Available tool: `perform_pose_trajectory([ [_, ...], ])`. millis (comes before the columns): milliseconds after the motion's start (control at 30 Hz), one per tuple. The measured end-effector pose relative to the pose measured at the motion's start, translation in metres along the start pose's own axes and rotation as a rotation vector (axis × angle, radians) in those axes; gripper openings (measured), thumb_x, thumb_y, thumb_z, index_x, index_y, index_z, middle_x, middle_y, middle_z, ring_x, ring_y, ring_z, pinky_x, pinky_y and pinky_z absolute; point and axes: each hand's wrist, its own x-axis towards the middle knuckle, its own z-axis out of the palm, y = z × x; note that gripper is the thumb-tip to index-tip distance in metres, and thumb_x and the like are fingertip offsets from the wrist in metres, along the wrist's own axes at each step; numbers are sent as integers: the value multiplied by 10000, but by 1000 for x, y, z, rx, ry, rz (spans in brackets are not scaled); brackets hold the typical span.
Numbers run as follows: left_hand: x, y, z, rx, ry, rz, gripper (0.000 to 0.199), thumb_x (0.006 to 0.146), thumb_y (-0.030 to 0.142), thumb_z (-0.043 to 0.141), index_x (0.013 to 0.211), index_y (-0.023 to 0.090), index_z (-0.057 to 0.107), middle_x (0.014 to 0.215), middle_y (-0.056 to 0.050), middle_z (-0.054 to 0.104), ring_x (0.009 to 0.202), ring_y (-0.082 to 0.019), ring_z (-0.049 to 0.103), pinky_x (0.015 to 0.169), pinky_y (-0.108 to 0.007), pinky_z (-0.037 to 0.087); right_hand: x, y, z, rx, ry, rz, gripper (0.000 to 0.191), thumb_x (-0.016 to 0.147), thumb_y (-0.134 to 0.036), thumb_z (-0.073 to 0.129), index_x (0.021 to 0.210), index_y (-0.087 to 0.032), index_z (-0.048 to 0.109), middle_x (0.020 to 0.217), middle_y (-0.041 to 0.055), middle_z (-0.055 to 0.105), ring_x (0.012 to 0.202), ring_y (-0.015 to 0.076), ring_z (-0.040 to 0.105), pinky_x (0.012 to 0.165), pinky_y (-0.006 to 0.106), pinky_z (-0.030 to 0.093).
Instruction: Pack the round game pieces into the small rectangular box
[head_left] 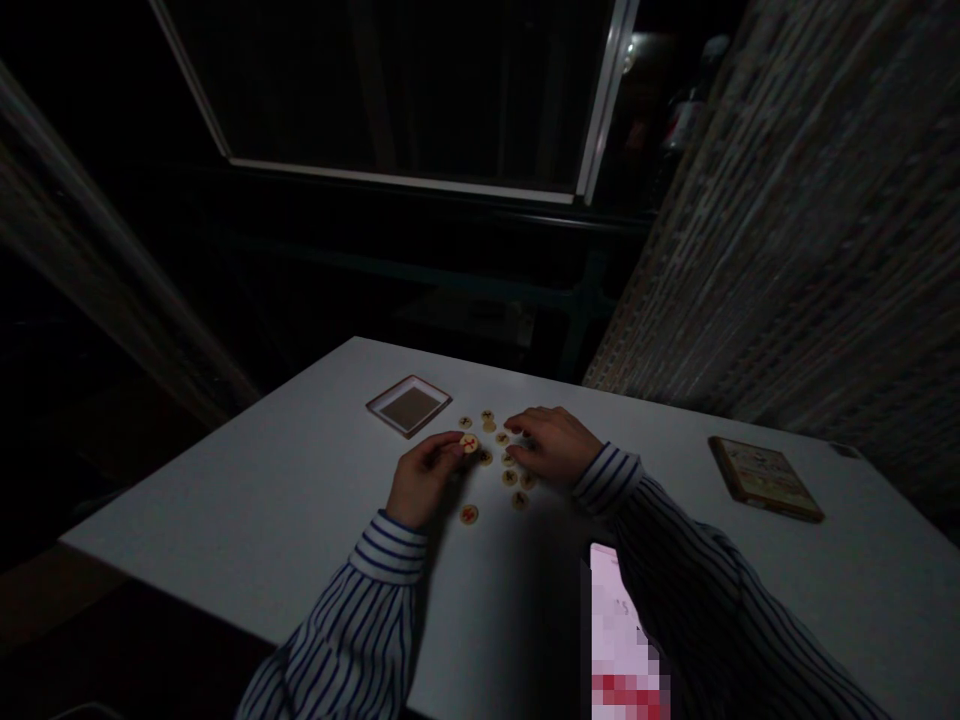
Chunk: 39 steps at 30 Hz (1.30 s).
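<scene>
Between the thumb and fingers of my left hand (421, 480) is a round xiangqi piece (469, 444) with a red character, its face turned up toward me. My right hand (556, 443) hovers over the right side of a loose group of xiangqi pieces (510, 477), thumb and index finger apart, with nothing visible between them. Most pieces in the group carry dark characters, and my right fingers partly cover some. Nearer to me, apart from the group, lies another red-marked piece (469, 514) on the white table (262, 480).
A shallow open box (412, 408) sits beyond my left hand. Toward the right edge lies a flat box or lid (766, 478) with a printed top. A lit phone (611, 620) is under my right forearm. Bead-like curtains (750, 270) hang on both sides.
</scene>
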Motion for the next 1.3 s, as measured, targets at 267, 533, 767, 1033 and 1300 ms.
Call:
perform_pose_trajectory([
  [267, -2, 0, 17, -30, -46, -18, 362, 620, 354, 637, 890, 117, 595, 864, -97, 663, 808, -199, 612, 771, -348, 468, -22, 15, -5, 36, 28, 38, 328, 768, -316, 482, 1059, -172, 526, 970, 55, 602, 848, 150, 546, 767, 294, 372],
  [533, -4, 3, 35, 0, -68, -17, 338, 626, 349, 630, 877, 125, 601, 864, -86, 665, 816, -188, 611, 809, -353, 454, -41, 24, -5, 69, 69, 91, 300, 768, -295, 480, 1028, -161, 545, 941, 54, 610, 809, 136, 559, 754, 282, 397],
  [767, -5, 6, 47, 37, -95, 7, 315, 631, 348, 627, 866, 139, 607, 862, -78, 668, 804, -184, 613, 787, -341, 464, -55, 35, -7, 94, 119, 111, 296, 765, -293, 484, 1024, -164, 548, 909, 48, 613, 784, 131, 558, 727, 273, 407],
  [1033, -7, 9, 63, 53, -135, 30, 286, 652, 326, 614, 865, 135, 606, 844, -70, 670, 793, -175, 614, 763, -322, 474, -69, 44, -16, 134, 183, 153, 284, 763, -283, 482, 1005, -156, 560, 885, 45, 613, 737, 121, 560, 715, 264, 421],
  [1300, -4, 6, 74, 58, -164, 22, 324, 648, 341, 617, 894, 131, 602, 894, -84, 659, 831, -185, 606, 799, -346, 461, -83, 51, -26, 193, 222, 216, 280, 762, -264, 482, 1005, -152, 563, 891, 50, 617, 767, 129, 563, 740, 275, 430],
])
